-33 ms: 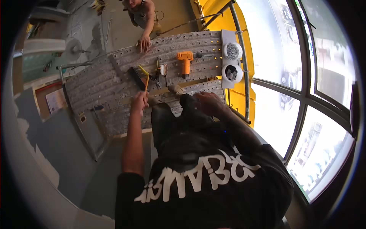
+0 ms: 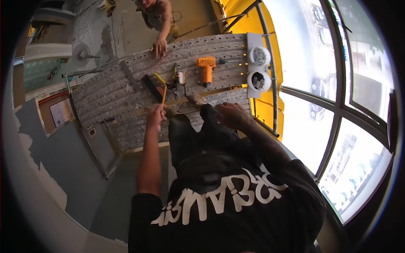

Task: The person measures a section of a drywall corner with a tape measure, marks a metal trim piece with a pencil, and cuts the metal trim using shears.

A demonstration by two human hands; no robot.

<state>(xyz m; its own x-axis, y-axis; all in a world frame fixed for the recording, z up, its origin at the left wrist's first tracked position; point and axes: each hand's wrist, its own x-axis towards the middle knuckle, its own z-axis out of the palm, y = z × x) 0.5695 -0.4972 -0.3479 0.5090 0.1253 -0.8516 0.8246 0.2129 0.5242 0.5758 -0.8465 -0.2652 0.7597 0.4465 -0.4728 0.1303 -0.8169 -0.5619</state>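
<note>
My left hand (image 2: 156,114) is closed around the lower end of a thin yellow stick (image 2: 164,93), bent near its far end like a folding rule. The stick reaches over the grey perforated scaffold planks (image 2: 109,90), beside a long dark tool (image 2: 152,87). My right hand (image 2: 233,115) lies against my right thigh, its fingers loosely bent and apart, with no held thing showing. An orange cordless drill (image 2: 206,69) lies on the planks ahead, its bit to the right. Left of it are a small white-and-orange item (image 2: 181,77) and dark-handled pliers (image 2: 173,86).
Another person's hand (image 2: 160,47) rests on the planks' far edge. Two round white tubs (image 2: 259,56) stand at the right end, against a metal scaffold pole (image 2: 272,80) and yellow sheeting (image 2: 276,111). A gap runs between planks near my feet. Far left stands a fan (image 2: 81,55).
</note>
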